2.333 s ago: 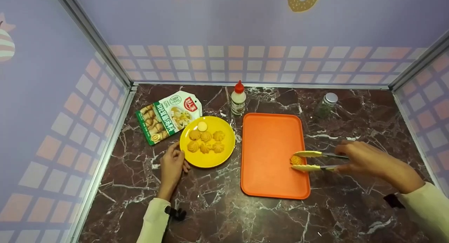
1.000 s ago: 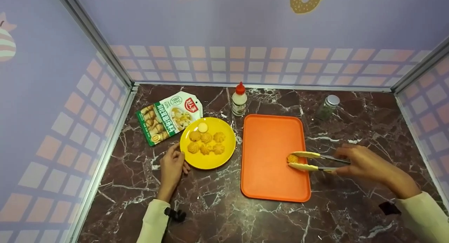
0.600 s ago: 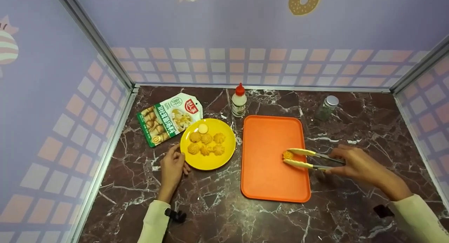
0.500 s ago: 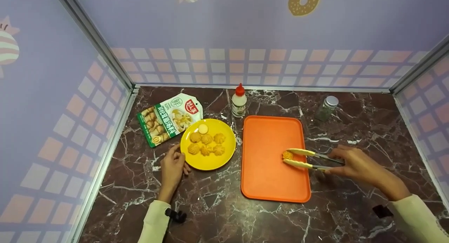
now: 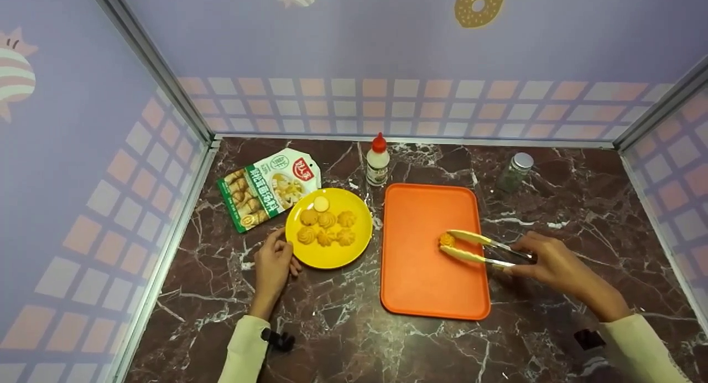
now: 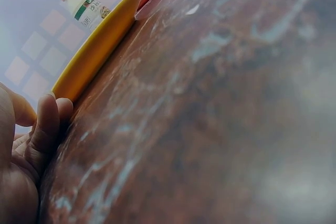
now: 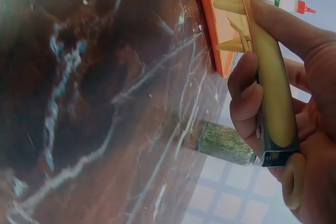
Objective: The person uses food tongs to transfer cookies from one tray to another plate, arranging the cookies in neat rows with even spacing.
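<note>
My right hand (image 5: 556, 261) grips a pair of tongs (image 5: 470, 255) with yellow tips and metal arms. Between the tips is a small swirled cookie (image 5: 447, 239), over the orange tray (image 5: 426, 283). The right wrist view shows my thumb and fingers curled around the tongs' handle (image 7: 275, 87). At the left, a yellow plate (image 5: 329, 257) bears several piped cookies (image 5: 326, 220) and a pale round piece (image 5: 321, 204). My left hand (image 5: 272, 264) holds the plate's left rim; the left wrist view has the fingertips (image 6: 50, 108) bent close at its edge.
A green and white food packet (image 5: 265, 189) lies behind the plate, partly overlapped by it. Behind the tray's left corner stands a red-capped squeeze bottle (image 5: 378, 167). A glass jar of green flakes (image 5: 514, 175) stands farther right. Patterned walls enclose the marbled tabletop (image 5: 343, 327).
My right hand and the tongs have moved left and slightly back, carrying the cookie from the tray's right edge farther inward. The left hand has stayed at the plate.
</note>
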A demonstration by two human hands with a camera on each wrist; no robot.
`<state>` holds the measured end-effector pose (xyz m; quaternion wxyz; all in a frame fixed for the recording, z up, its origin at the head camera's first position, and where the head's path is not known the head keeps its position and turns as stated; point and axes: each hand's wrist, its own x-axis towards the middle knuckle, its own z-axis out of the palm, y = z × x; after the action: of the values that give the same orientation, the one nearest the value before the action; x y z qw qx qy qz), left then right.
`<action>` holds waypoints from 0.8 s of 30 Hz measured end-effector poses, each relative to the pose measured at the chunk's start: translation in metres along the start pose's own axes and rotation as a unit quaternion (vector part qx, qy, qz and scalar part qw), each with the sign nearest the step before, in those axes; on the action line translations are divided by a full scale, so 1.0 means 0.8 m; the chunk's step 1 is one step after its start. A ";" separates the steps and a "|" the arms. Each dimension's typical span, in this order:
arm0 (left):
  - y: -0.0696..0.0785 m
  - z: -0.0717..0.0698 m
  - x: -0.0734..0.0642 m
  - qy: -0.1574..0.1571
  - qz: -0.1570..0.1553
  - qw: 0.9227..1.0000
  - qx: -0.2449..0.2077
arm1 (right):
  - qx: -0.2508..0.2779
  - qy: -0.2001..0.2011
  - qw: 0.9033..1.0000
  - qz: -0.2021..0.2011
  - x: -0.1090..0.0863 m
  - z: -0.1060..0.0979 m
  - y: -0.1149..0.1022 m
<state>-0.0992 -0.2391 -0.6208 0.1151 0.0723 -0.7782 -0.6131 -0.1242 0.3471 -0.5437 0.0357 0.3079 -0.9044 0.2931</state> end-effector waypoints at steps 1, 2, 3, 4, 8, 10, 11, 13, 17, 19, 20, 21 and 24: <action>0.000 0.000 0.000 0.000 0.000 1.000 0.000 | 0.003 0.004 1.000 0.000 0.000 0.002 0.000; 0.000 0.000 0.000 -0.001 -0.001 1.000 0.001 | 0.007 0.007 1.000 0.002 0.000 0.005 0.000; -0.001 0.000 0.001 -0.002 -0.001 1.000 0.001 | 0.010 0.009 1.000 0.004 0.000 0.007 0.001; -0.001 0.000 0.001 -0.002 -0.002 1.000 0.002 | 0.011 0.011 1.000 0.007 0.000 0.009 0.001; 0.002 0.001 0.000 0.005 -0.012 1.000 0.011 | 0.016 0.018 1.000 0.014 0.002 0.016 -0.001; 0.009 0.003 -0.002 0.009 -0.021 1.000 0.014 | 0.019 0.023 0.999 0.014 0.003 0.018 -0.001; 0.015 0.004 -0.003 0.009 -0.024 1.000 0.014 | 0.019 0.026 0.999 0.014 0.004 0.019 -0.001; 0.028 0.004 -0.005 0.008 -0.029 0.999 0.012 | 0.020 0.032 0.999 0.014 0.005 0.021 -0.001; 0.046 0.003 -0.010 0.004 -0.030 1.000 0.005 | 0.021 0.050 0.999 0.006 0.007 0.026 -0.001; 0.048 0.003 -0.010 0.005 -0.030 1.000 0.004 | 0.022 0.060 0.998 0.000 0.008 0.028 -0.001; 0.047 0.003 -0.010 0.006 -0.029 1.000 0.005 | 0.022 0.065 0.998 -0.003 0.008 0.030 -0.001; 0.047 0.003 -0.010 0.007 -0.028 1.000 0.006 | 0.021 0.070 0.997 -0.006 0.009 0.030 -0.002; 0.045 0.003 -0.010 0.011 -0.026 1.000 0.006 | 0.022 0.081 0.996 -0.013 0.011 0.032 -0.004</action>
<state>-0.0910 -0.2263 -0.5875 0.1068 0.1002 -0.7786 -0.6101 -0.1265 0.3264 -0.5614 0.1063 0.2955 -0.8878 0.3365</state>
